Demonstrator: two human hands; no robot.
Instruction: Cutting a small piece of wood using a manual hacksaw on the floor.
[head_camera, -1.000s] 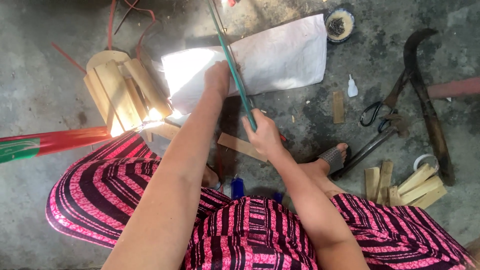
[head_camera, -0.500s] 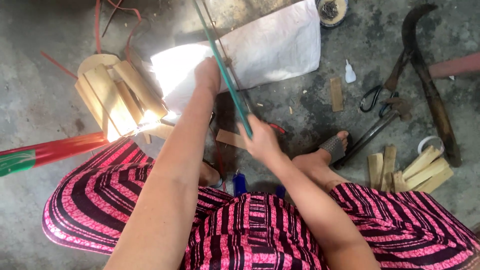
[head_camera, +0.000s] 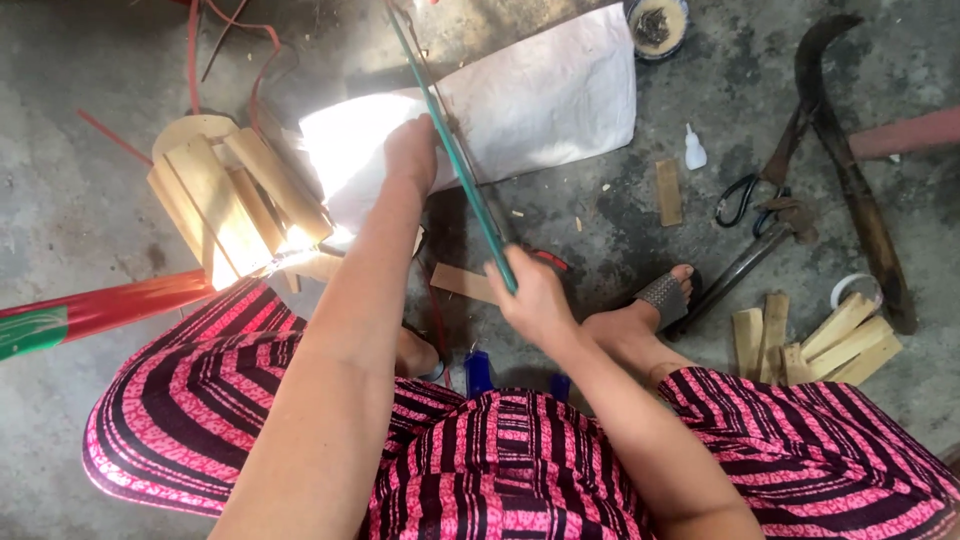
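- Left hand (head_camera: 412, 150): fingers closed around long thin green strip (head_camera: 452, 150) near its middle, above white crumpled sheet (head_camera: 540, 100).
- Right hand (head_camera: 535, 300): fingers clamped on lower end of same strip.
- Strip slanting from 11 o'clock down toward 5 o'clock, between both hands.
- At 9 o'clock of left hand, on concrete floor (head_camera: 80, 200): round basket of flat wooden slats (head_camera: 230, 200).
- At 3 o'clock: black-handled scissors (head_camera: 745, 200), curved dark blade (head_camera: 850, 180), pale wooden blocks (head_camera: 830, 340).

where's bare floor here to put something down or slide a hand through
Bare concrete lies at far left, between the wooden slat piece and the red strip, and between the white sheet and scissors. It is crowded at right: curved blade, wood blocks. Both hands, left hand and right hand, grip the green strip.
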